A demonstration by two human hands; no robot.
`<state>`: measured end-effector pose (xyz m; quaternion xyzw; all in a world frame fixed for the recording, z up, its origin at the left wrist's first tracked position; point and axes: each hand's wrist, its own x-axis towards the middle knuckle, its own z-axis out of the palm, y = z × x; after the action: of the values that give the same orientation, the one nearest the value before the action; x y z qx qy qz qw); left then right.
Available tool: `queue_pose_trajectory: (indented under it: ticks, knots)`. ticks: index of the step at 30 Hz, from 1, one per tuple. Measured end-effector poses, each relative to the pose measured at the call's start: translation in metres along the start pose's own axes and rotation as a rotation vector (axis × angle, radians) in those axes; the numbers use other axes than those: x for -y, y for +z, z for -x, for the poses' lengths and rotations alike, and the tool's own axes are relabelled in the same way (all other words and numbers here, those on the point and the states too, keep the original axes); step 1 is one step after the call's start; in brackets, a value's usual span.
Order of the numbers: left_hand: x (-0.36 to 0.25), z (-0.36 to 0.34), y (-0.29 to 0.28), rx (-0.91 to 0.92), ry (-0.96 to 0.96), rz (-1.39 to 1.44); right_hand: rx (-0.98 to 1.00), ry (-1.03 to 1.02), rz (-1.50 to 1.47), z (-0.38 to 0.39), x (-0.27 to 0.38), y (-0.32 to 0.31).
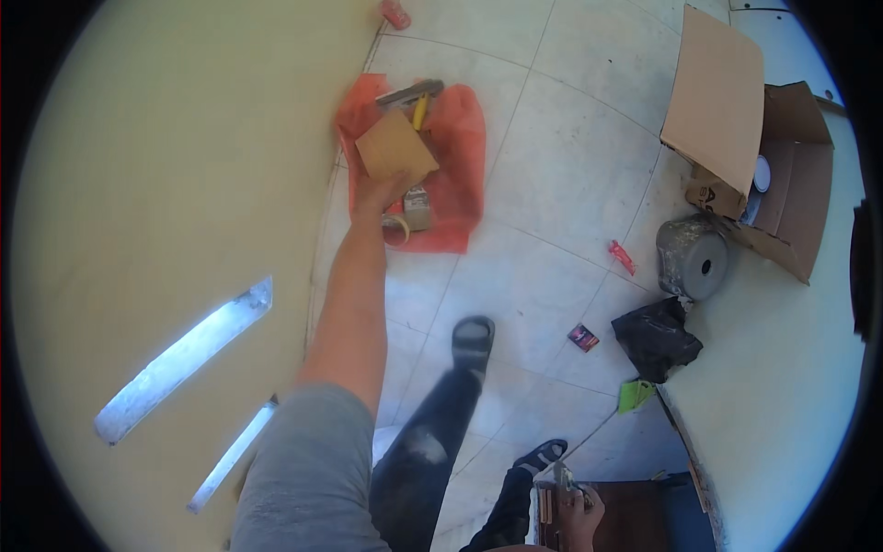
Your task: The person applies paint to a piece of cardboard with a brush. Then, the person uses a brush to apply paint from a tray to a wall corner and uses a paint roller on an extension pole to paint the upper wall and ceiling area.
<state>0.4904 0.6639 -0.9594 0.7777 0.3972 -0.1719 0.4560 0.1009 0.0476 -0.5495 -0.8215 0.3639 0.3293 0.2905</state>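
Observation:
My left arm reaches forward along the wall, and my left hand [387,189] grips the near edge of a tan square sheet [395,147]. Beneath it an orange-red plastic bag [460,175] lies spread on the tiled floor. Around the sheet on the bag are a yellow-handled tool [420,112], a grey long-edged tool [405,94], what looks like a flat paintbrush [417,210] and a roll of tape [396,230]. At the lower right, my right hand [581,517] is closed around a small greyish metal thing [564,477], whose kind is unclear.
On the right, an open cardboard box [791,184] stands beside a grey bucket [692,259]. Near it lie a black plastic bag [657,339], a green piece [636,396], a small dark packet [583,338] and a red wrapper [623,258]. A yellowish wall [184,184] runs along the left.

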Motion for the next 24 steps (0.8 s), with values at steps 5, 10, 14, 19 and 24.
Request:
queue_pose_trajectory:
  ticks: [5,10,14,19,24]
  knots:
    - [-0.061,0.025,0.000,-0.056,-0.307,-0.095,-0.008,0.084,-0.085,0.016,-0.003,-0.005]
    - [-0.031,0.017,-0.033,-0.377,-0.131,0.072,0.067,0.082,-0.146,0.019,0.024,-0.026]
    - [-0.078,0.090,-0.063,-0.426,-0.090,-0.040,-0.010,0.073,-0.189,0.066,0.022,-0.048]
    - [-0.043,0.249,-0.144,-0.602,0.115,-0.208,-0.210,-0.218,-0.141,0.137,-0.030,-0.078]
    - [-0.105,0.478,-0.185,-0.353,-0.030,-0.429,-0.326,-0.119,-0.175,0.206,-0.093,-0.116]
